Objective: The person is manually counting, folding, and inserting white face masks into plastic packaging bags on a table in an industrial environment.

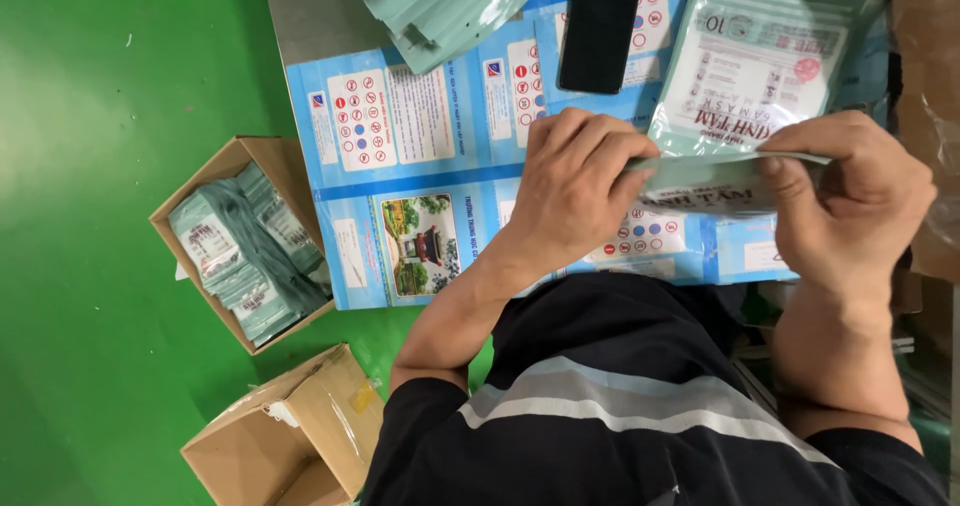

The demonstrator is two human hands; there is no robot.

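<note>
Two hands, the left hand (578,181) and right hand (850,191), are pinching a flat pouch (700,181) shut along its top edge above the blue sheet (420,181), likely sealing it, which needs sliding pressure across the strip.

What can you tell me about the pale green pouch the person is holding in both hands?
The pale green pouch is a flat, glossy plastic packet, pale green along its edges with a white printed panel. It is held roughly level, tilted so its long top edge faces the camera, just above the blue printed sheet on the table. The left hand pinches its left end and the right hand grips its right end. A stack of similar pouches lies right behind it.
</note>
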